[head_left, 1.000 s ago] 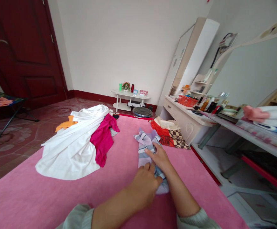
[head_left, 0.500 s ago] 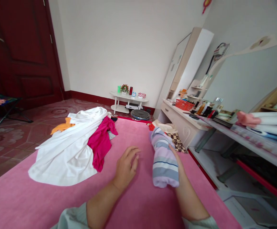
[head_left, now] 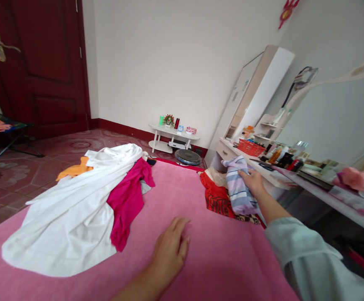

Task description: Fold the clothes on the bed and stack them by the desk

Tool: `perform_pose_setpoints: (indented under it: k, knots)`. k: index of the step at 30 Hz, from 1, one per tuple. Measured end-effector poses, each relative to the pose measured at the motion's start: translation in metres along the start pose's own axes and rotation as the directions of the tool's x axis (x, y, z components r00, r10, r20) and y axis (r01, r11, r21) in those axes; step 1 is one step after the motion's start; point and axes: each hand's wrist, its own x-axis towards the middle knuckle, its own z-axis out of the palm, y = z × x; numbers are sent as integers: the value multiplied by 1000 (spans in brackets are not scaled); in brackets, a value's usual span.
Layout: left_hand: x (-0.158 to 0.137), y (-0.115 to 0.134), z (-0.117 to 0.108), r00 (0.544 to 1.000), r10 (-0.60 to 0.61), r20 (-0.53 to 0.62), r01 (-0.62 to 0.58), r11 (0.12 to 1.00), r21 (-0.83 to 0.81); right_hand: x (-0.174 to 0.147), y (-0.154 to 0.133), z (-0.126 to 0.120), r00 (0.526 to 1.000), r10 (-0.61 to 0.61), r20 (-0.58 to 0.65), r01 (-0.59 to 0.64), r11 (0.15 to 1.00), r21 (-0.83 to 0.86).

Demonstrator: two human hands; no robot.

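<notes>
My right hand [head_left: 251,182] grips a folded lilac garment with grey and white stripes [head_left: 238,190] at the right edge of the pink bed [head_left: 175,192]. The striped garment is above or against a red garment with dark print [head_left: 215,196]; whether it rests on it I cannot tell. A brown-patterned cloth [head_left: 250,218] shows under its near end, and a cream cloth [head_left: 217,177] lies behind the red one. Over the middle of the bed, my left hand [head_left: 171,248] holds nothing, its fingers loosely bent and the thumb apart.
On the bed's left lie a large white garment [head_left: 65,225], a magenta garment [head_left: 130,200] and an orange cloth [head_left: 75,168]. A cluttered dressing table [head_left: 228,151] stands close along the right side. Beyond the bed's far edge is a low white table [head_left: 169,129].
My right hand has carried the striped garment away from me and to the right, onto or over the clothes there. More of the red garment shows. The view has shifted slightly.
</notes>
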Motion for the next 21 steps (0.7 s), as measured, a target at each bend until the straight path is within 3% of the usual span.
perform_pose_setpoints:
  k: [3, 6, 9, 13, 18, 21]
  knots:
    - [1, -5, 3, 999, -53, 4, 53, 999, -1, -10, 27, 27, 991, 92, 101, -80, 990, -119]
    - [2, -5, 4, 996, -90, 13, 90, 996, -4, -30, 57, 38, 975, 188, 115, -155, 957, -244]
    - [3, -3, 4, 995, -96, 33, 96, 995, 14, -40, 77, 28, 962, 239, 133, -181, 922, -343]
    - [3, -2, 2, 994, -101, 48, 100, 995, 27, -38, 84, 1, 941, 275, 199, -168, 886, -432]
    - [4, -2, 2, 995, -86, 49, 84, 996, 36, -52, 79, -22, 960, 280, 20, -217, 786, -578]
    - [4, -3, 3, 995, -84, 45, 82, 995, 48, -64, 70, -15, 984, 180, 16, -132, 780, -612]
